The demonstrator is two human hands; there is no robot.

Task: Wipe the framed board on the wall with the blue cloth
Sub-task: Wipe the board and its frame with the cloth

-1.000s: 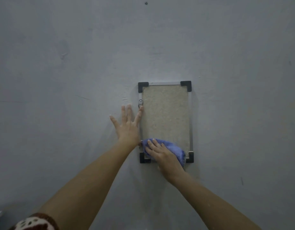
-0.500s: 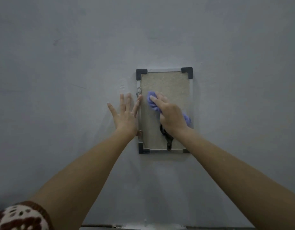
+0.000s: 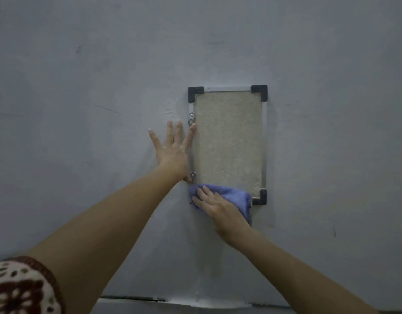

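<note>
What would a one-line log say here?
right hand: presses blue cloth on framed board bottom edge | left hand: flat on wall beside board

grey wall (image 3: 82, 132) with a framed board (image 3: 228, 141) on it

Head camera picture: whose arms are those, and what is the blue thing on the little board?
There is no machine here. A person wears a camera on their head, so you see their own two arms reaching to a grey wall. On it hangs a framed board with black corners. The left hand lies flat on the wall, one finger touching the board's left edge. The right hand presses a blue cloth onto the board's bottom left corner to wipe it. The patterned bit at the lower left is their sleeve.
</note>
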